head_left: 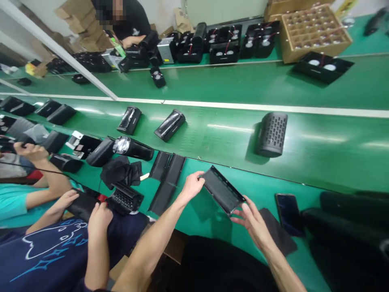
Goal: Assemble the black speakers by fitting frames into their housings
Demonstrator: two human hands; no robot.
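Observation:
A black rectangular plastic speaker cover [223,190], its hollow inner side turned up, is held above the green bench in front of me. My left hand [193,185] pinches its upper left end between thumb and fingers. At the lower right end, my right hand [247,215] grips the edge, thumb on top and fingers spread beneath. Under my right forearm lies a dark cloth piece [278,231], with a smartphone [289,213] beside it. Left of my left hand, several flat black panels [167,182] lie on the bench.
Speaker housings stand on the green conveyor, including one with a perforated grille [272,135] and a glossy one [170,125]. Close on my left, a co-worker's hands [100,217] hold a dark piece. Across the line, a person works near a divided cardboard box [314,30] and open housings.

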